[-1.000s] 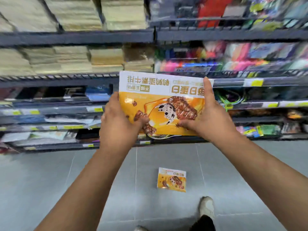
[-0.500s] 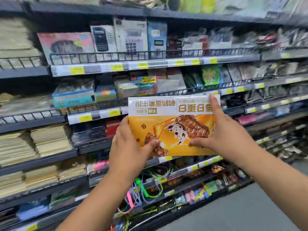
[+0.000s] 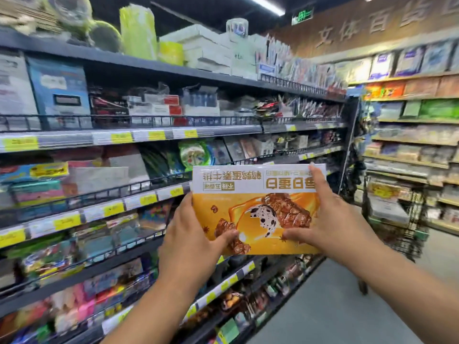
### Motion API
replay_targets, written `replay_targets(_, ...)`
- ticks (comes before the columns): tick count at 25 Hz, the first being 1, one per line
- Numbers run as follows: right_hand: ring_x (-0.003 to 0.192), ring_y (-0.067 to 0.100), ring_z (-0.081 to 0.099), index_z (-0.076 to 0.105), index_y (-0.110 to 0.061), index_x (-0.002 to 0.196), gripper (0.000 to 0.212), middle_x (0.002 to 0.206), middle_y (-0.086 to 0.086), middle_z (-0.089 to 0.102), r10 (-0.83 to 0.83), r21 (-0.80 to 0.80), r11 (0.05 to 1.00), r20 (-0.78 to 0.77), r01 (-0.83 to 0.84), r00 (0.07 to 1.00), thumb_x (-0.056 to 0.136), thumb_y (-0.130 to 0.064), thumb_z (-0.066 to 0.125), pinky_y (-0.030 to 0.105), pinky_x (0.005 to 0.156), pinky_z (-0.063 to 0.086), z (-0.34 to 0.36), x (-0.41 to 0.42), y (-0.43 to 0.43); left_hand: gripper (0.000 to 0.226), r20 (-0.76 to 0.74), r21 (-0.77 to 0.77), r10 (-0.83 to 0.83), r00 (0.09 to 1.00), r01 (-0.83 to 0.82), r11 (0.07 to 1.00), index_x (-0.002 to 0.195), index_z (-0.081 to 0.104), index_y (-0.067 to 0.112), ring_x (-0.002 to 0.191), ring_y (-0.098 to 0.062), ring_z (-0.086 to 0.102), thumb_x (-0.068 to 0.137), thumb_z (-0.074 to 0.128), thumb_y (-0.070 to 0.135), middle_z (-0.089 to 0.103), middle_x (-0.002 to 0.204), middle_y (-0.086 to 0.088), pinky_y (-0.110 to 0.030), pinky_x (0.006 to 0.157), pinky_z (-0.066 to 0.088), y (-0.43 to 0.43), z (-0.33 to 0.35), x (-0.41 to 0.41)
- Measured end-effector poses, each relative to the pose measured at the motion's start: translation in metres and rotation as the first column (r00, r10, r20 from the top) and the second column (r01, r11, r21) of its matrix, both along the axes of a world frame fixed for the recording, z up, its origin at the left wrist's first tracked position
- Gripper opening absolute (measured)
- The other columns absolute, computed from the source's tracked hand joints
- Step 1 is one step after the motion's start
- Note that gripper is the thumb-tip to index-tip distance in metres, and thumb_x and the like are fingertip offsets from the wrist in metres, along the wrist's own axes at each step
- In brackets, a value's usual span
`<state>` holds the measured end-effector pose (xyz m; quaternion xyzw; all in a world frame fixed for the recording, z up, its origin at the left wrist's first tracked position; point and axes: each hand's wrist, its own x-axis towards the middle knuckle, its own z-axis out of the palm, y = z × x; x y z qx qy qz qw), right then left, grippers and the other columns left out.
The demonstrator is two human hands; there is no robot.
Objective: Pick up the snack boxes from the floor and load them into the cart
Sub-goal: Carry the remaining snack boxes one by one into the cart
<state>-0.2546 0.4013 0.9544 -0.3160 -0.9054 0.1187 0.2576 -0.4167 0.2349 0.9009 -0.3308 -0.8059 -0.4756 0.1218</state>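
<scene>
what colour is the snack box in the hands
The snack box is orange-yellow with a white top band; head view.

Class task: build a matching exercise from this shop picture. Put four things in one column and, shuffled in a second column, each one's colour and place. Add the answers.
Things
1. snack box
2. cart
3. exit sign
4. price tags

Descriptions
A. green, highest in the picture
B. yellow, in rows along the shelf rails
C. black wire, far right
D. orange and white, held by the left hand and right hand

Pairs: 1-D, 2-C, 3-A, 4-B
</scene>
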Motion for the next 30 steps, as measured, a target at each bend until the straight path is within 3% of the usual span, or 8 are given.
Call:
replay_targets(7, 0.119, 0.027, 0.054, -0.029, -0.049, 0.140, 0.135, 0.144, 0.006, 0.045, -0.223, -0.046, 0.974, -0.046, 0.221, 0.974, 0.061, -0.061, 0.080, 0.035, 0.093, 0.046, -0.009, -0.018, 0.154, 0.112, -0.013, -0.012, -0.213, 0.977, 0.213, 0.977, 0.148, 0.019, 0.019, 0.131, -0.027, 0.043, 0.063, 0.081, 0.056, 0.041, 0.148, -0.004, -0.042, 0.106, 0.038, 0.198, 0.003, -0.052)
replay_targets(12, 0.113, 0.030, 0.056, -0.033, -0.050, 0.137, 0.137, 0.136, 0.008, 0.052, -0.452, -0.050, 0.892, -0.063, 0.450, 0.890, 0.060, -0.064, 0.079, 0.036, 0.087, 0.048, -0.022, 0.015, 0.275, 0.104, -0.015, -0.033, -0.430, 0.903, 0.429, 0.903, 0.140, 0.029, 0.017, 0.118, -0.029, 0.054, 0.059, 0.087, 0.049, 0.054, 0.134, -0.006, -0.040, 0.092, 0.045, 0.361, 0.007, -0.043)
replay_targets(17, 0.107, 0.029, 0.059, -0.036, -0.049, 0.136, 0.136, 0.128, 0.009, 0.054, -0.616, -0.067, 0.787, -0.053, 0.613, 0.786, 0.063, -0.063, 0.077, 0.035, 0.084, 0.049, -0.046, 0.064, 0.389, 0.100, -0.046, -0.070, -0.564, 0.825, 0.560, 0.825, 0.137, 0.030, 0.019, 0.116, -0.031, 0.057, 0.060, 0.086, 0.051, 0.055, 0.132, -0.005, -0.042, 0.088, 0.048, 0.515, -0.012, -0.001)
replay_targets(24, 0.111, 0.027, 0.058, -0.037, -0.045, 0.137, 0.134, 0.137, 0.009, 0.048, -0.642, -0.071, 0.762, 0.046, 0.644, 0.765, 0.066, -0.064, 0.075, 0.034, 0.088, 0.048, -0.076, 0.117, 0.556, 0.101, 0.061, -0.113, -0.582, 0.811, 0.585, 0.803, 0.136, 0.028, 0.019, 0.116, -0.028, 0.056, 0.060, 0.085, 0.053, 0.054, 0.132, -0.003, -0.034, 0.080, 0.043, 0.695, -0.054, 0.052)
replay_targets(30, 0.122, 0.025, 0.053, -0.040, -0.042, 0.136, 0.134, 0.149, 0.007, 0.037, -0.618, -0.112, 0.770, 0.117, 0.628, 0.778, 0.066, -0.068, 0.072, 0.033, 0.092, 0.047, -0.101, 0.107, 0.693, 0.107, 0.096, -0.193, -0.543, 0.834, 0.551, 0.812, 0.141, 0.020, 0.018, 0.118, -0.028, 0.055, 0.063, 0.081, 0.058, 0.048, 0.137, -0.004, -0.037, 0.085, 0.048, 0.823, -0.081, 0.048)
